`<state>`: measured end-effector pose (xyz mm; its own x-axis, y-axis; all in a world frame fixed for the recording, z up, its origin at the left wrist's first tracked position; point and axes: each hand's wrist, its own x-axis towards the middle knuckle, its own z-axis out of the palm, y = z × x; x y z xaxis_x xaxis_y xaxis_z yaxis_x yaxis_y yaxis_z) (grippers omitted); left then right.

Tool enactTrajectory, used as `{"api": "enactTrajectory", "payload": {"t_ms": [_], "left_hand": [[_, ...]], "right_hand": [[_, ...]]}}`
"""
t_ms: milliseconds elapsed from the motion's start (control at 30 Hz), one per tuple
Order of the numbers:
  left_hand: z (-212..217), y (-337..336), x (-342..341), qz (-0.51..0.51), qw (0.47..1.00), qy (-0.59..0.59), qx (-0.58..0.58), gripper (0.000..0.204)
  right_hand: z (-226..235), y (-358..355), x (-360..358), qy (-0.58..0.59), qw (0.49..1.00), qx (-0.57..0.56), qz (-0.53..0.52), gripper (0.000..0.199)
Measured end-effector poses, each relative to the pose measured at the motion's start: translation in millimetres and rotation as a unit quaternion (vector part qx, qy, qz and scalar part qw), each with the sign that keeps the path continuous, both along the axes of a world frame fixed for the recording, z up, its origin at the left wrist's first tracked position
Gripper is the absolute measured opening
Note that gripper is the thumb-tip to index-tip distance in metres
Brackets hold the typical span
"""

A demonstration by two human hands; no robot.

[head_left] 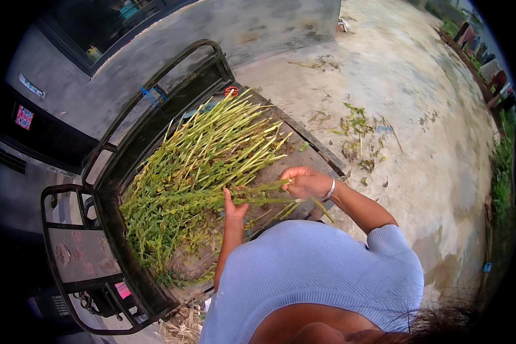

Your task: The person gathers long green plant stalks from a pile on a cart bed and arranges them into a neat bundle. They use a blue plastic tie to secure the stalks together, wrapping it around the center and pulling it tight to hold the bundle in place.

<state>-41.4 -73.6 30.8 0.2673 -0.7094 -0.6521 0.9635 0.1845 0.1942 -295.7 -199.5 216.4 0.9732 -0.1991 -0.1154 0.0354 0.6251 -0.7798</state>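
While the right hand (307,182) curls closed around the cut ends of some green stalks (264,187), the left hand (234,208) stands below them, thumb and forefinger spread; whether it grips any is hard to tell. Just beyond the left fingertips, the leafy pile (212,146) lies on the cart bed (308,160).

Stalks (212,155) lie in the cart (307,157), left of scattered leaves (358,121).

soft diffuse daylight, bright pale ground (430,149), faint shadows, fisheye-bent edges, black corners
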Motion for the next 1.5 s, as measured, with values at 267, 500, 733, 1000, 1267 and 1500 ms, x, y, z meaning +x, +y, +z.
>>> {"api": "enactTrajectory", "payload": {"t_ms": [267,500,733,1000,1267,1500], "left_hand": [[19,-2,7,0.033,0.999,-0.002,0.017,0.041],[22,7,0,-0.003,0.998,-0.068,-0.001,0.042],[6,6,-2,0.052,0.998,-0.007,-0.046,0.041],[-12,-14,-8,0.045,0.999,-0.025,-0.007,0.037],[-24,-14,-15,0.058,0.992,-0.068,-0.089,0.036],[-6,3,-24,0.087,0.983,0.011,-0.163,0.05]], "right_hand": [[12,-43,3,0.022,0.828,-0.555,0.073,0.015],[2,-58,16,0.233,0.533,-0.81,0.078,0.028],[7,-213,-131,0.704,0.232,-0.664,-0.1,0.023],[49,-63,-59,0.199,0.68,-0.7,-0.09,0.051],[-7,13,38,0.418,0.478,-0.768,0.083,0.068],[-97,-3,10,0.431,0.47,-0.762,0.11,0.024]]}}
